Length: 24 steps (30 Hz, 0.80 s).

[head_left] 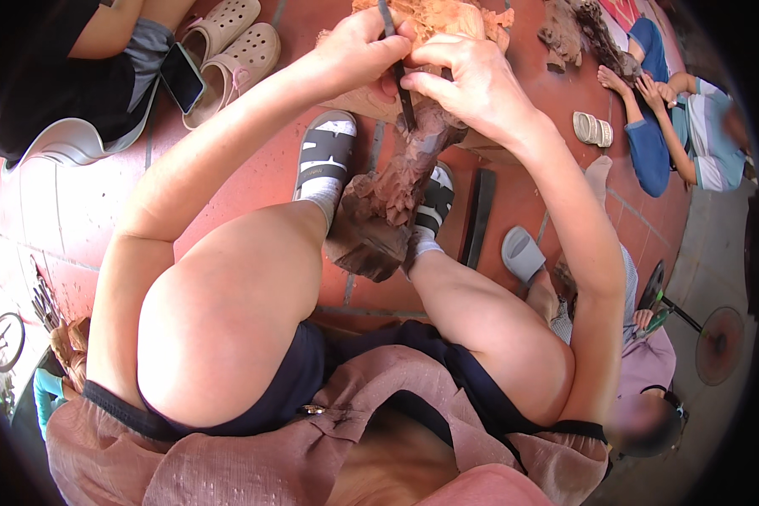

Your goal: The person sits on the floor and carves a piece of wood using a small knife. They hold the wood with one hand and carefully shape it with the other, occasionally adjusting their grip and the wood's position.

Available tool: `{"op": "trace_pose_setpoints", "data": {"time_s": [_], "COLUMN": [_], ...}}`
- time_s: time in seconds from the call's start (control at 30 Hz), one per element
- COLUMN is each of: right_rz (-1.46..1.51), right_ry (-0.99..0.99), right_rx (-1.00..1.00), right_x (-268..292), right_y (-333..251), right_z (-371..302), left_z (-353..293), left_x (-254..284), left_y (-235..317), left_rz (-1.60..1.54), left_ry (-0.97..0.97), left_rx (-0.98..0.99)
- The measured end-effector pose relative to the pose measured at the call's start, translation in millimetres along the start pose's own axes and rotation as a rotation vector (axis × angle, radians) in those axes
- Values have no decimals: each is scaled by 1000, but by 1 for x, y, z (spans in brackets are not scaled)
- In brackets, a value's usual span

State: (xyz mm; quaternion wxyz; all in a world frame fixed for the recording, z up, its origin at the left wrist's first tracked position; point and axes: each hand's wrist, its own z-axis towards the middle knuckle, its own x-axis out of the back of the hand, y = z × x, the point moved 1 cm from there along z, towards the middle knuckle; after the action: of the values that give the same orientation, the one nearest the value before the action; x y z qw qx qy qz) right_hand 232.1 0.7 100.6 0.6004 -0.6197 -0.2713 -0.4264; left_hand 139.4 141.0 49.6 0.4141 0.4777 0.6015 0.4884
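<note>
A reddish-brown carved wood piece (388, 198) lies between my feet, its blocky end nearest me and its narrower end under my hands. My left hand (358, 55) is closed on a thin dark flat strip (405, 101), perhaps a file; its kind is not clear. The strip's lower tip reaches the carving's far end. Beside it, my right hand (472, 84) is closed, thumb and forefinger pressed together against the strip. Beyond both hands sits a lighter orange carved wood piece (493, 25), partly covered by my fingers.
A long dark flat bar (478, 218) lies on the red tile floor right of my right foot. Beige clogs (244, 59) and a phone (182, 78) are at the upper left beside a seated person. Another person (700, 126) sits at the far right near more carved wood (558, 35).
</note>
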Motion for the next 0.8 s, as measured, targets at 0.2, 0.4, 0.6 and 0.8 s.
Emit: {"op": "trace_pose_setpoints", "data": {"time_s": [0.2,0.4,0.6,0.8], "right_rz": [-180,117,257,285], "right_ry": [14,-84,-33,28], "right_rx": [114,-74,-195,-190], "right_x": [-11,16,7,-6], "right_y": [-1,-16,0,10], "right_z": [11,10,-3,-7], "left_z": [7,7,-4,-11], "left_x": [5,3,5,4], "left_y": [-2,-3,-10,-17], "left_rz": [106,-109,-217,-258], "left_ry": [27,9,-15,-19], "left_rx": [-82,-40,106,136]}}
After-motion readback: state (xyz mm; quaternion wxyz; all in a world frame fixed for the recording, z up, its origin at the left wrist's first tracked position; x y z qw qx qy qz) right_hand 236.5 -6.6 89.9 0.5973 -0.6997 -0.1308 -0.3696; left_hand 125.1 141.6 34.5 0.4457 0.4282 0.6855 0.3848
